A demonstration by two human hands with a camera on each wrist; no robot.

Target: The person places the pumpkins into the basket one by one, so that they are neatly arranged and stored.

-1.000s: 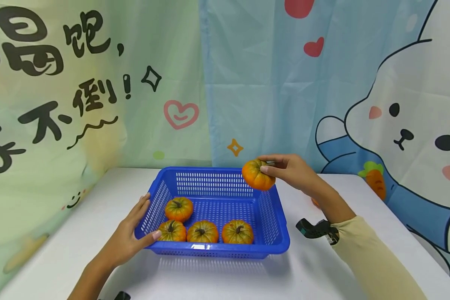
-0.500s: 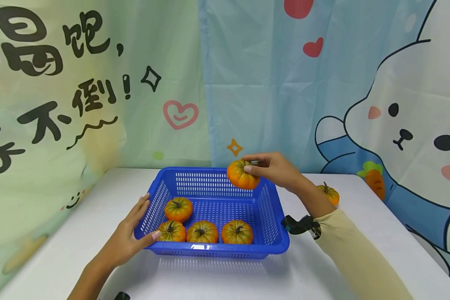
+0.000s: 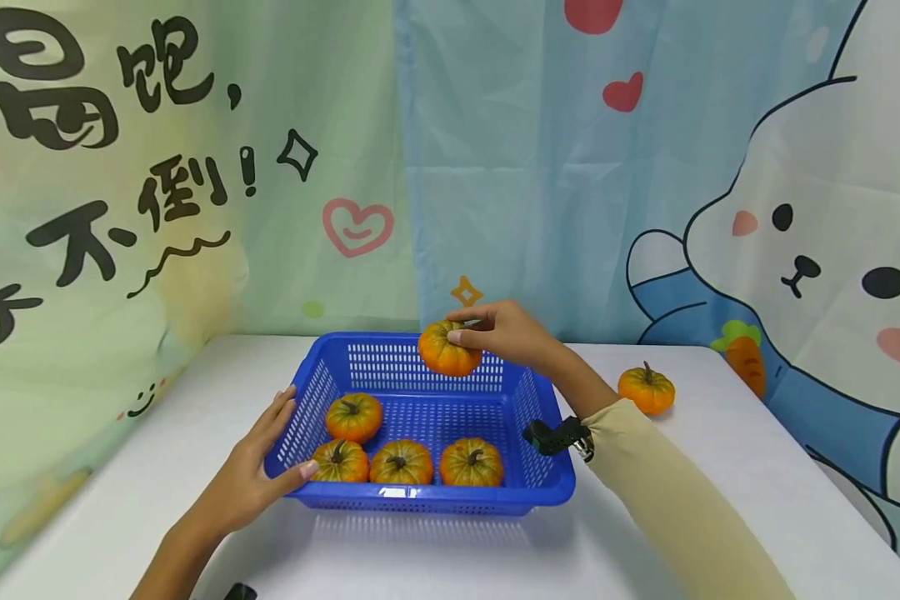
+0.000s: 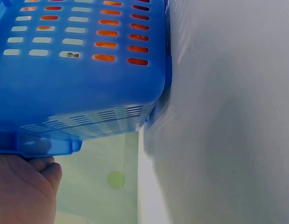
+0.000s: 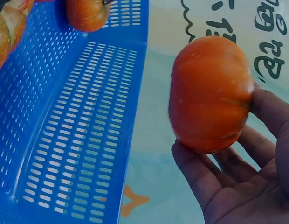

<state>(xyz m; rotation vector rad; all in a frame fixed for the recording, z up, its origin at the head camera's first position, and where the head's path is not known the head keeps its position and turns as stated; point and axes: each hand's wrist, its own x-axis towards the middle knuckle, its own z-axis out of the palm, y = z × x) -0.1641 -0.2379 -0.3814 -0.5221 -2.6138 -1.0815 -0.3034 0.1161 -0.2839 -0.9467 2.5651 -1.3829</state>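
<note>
My right hand holds a small orange pumpkin by its top and side, up at the back rim of the blue plastic basket. In the right wrist view the raised pumpkin sits between thumb and fingers, with its smooth orange underside showing. My left hand holds the basket at its left rim, thumb over the front left corner. From the left wrist, that hand appears beneath the rim, its fingertips partly hidden. Inside the basket, several pumpkins lie along the front, and another pumpkin rests behind them at the left.
A further pumpkin stands on the white table, to the right of the basket and beyond the right forearm. A printed cloth backdrop hangs behind the table's far edge.
My right hand has moved left with the pumpkin, from the basket's back right corner to the middle of its back rim. The pumpkin on the table has come into view. The left hand stays put.
</note>
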